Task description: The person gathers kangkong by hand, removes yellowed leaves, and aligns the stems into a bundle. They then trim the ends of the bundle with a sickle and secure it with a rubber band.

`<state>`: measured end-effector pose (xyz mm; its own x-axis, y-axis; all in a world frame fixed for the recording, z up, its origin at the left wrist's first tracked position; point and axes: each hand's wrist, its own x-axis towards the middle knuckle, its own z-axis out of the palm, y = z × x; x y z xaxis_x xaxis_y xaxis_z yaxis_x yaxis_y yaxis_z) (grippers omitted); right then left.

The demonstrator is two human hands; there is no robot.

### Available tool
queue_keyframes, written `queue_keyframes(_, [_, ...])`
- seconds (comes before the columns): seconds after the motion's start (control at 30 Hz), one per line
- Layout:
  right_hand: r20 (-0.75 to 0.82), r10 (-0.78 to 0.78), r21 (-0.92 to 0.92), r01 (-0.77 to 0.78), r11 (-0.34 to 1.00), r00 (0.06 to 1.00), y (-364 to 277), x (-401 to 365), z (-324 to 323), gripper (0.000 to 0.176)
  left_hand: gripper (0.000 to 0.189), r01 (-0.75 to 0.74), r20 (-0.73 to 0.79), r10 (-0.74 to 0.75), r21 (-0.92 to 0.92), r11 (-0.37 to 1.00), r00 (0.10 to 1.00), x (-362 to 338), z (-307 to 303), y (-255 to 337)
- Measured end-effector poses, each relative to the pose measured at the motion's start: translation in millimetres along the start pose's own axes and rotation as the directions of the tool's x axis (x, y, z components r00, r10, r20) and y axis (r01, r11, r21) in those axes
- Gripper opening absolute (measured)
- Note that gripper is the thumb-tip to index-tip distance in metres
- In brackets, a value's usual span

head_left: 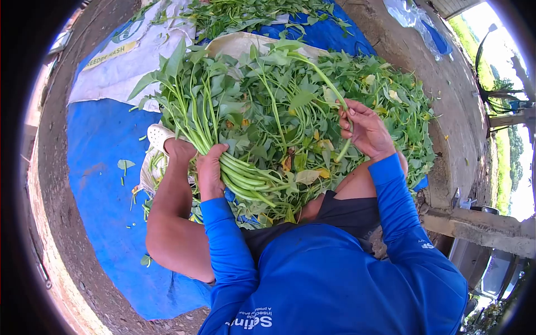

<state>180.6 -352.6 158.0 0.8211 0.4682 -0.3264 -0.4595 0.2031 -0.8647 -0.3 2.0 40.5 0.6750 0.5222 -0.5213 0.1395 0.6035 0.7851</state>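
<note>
My left hand (211,170) is closed around a thick bunch of leafy green stems (192,120). The leaves fan out toward the far left, and the cut stem ends point right, toward my lap. In my right hand (365,128) a single leafy stem (322,75) is pinched between thumb and fingers; its leafy tip reaches up and left, its lower end hangs below the hand. Between and beyond both hands spreads a large heap of the same greens (391,106), with some yellowed leaves (324,144) mixed in.
A blue tarp (111,212) covers the ground at left, with scattered leaf and stem scraps. A white printed sack (120,75) lies at far left. More greens (245,14) lie at the back. Clear plastic (416,25) is at back right, a concrete ledge (474,229) at right.
</note>
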Motion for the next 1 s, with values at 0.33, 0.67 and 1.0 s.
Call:
queue_keyframes(0.33, [-0.186, -0.411, -0.579, 0.239, 0.78, 0.892, -12.2, -11.6, 26.9, 0.028, 0.021, 0.106, 0.115, -0.103, -0.026, 0.994, 0.988, -3.8, 8.8, -15.4])
queue_keyframes(0.67, [0.024, -0.222, -0.851, 0.136, 0.506, 0.975, 119.2, -1.6, 89.1, 0.029, 0.024, 0.281, 0.263, -0.24, -0.127, 0.951, 0.934, 23.7, 13.1, -86.8])
queue_keyframes(1.0, [-0.046, 0.182, -0.92, -0.112, 0.374, 0.982, 242.4, -11.4, 56.3, 0.031, 0.04, 0.314, 0.232, -0.267, -0.193, 0.93, 0.935, 25.2, 6.7, -180.5])
